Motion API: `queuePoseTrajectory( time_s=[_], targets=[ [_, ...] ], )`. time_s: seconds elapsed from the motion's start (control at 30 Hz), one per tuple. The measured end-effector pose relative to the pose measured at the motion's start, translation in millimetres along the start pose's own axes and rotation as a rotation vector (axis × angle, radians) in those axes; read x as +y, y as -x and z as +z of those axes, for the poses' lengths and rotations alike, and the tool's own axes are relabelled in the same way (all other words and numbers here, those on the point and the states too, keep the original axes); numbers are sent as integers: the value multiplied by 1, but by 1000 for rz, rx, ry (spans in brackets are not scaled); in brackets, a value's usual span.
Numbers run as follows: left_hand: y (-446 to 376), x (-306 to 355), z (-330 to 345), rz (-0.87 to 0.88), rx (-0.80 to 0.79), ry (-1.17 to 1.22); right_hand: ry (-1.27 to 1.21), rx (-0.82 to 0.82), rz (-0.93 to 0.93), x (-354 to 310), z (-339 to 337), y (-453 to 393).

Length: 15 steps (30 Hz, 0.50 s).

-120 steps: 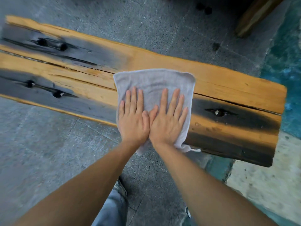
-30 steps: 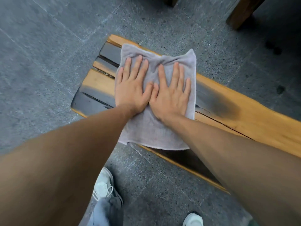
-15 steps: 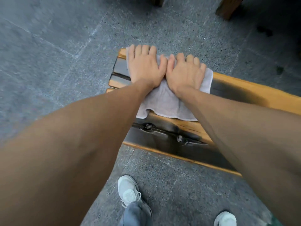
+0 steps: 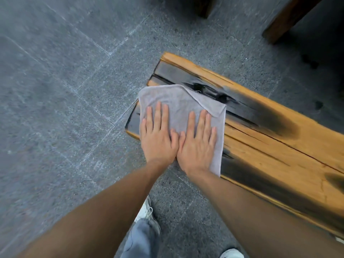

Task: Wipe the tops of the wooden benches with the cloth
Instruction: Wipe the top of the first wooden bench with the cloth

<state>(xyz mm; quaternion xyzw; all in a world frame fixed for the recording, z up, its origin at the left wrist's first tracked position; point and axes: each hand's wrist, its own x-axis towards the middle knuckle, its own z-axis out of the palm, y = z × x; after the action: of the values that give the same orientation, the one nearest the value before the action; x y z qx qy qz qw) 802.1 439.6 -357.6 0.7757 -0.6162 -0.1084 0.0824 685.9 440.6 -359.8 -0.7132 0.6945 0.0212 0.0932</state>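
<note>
A wooden bench (image 4: 270, 142), orange with black charred patches and cracks, runs from the centre to the lower right. A grey cloth (image 4: 176, 103) lies on its left end, overhanging the near edge and the end, with one far corner folded over. My left hand (image 4: 158, 138) and my right hand (image 4: 197, 146) lie flat on the cloth side by side, thumbs touching, fingers stretched out and pressing down. The palms sit at the bench's near edge. Neither hand grips the cloth.
Grey stone floor tiles (image 4: 65, 108) surround the bench. A brown wooden leg of other furniture (image 4: 286, 17) stands at the top right, and a dark leg (image 4: 204, 6) at the top centre. My white shoes (image 4: 145, 211) (image 4: 230, 255) stand just before the bench.
Both hands have drawn the cloth from the far edge of the bench's left end back to the near edge. Four seconds ago they wiped nearer the bench's right part.
</note>
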Motion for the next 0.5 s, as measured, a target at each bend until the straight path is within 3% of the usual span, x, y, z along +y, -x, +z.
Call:
queuePoseTrajectory(
  time_s=[0.23,0.33,0.5],
  targets=[
    [-81,-35,-20,195,-47,59,3,-45,-103,-22,-23,-83],
    [-139,-34,-25,49,-138,186,-46,-3,-101,-43,-28,-138],
    [-193,-25,-22,-91,-133,133,-30,64,-43,-65,-32,-199]
  ],
)
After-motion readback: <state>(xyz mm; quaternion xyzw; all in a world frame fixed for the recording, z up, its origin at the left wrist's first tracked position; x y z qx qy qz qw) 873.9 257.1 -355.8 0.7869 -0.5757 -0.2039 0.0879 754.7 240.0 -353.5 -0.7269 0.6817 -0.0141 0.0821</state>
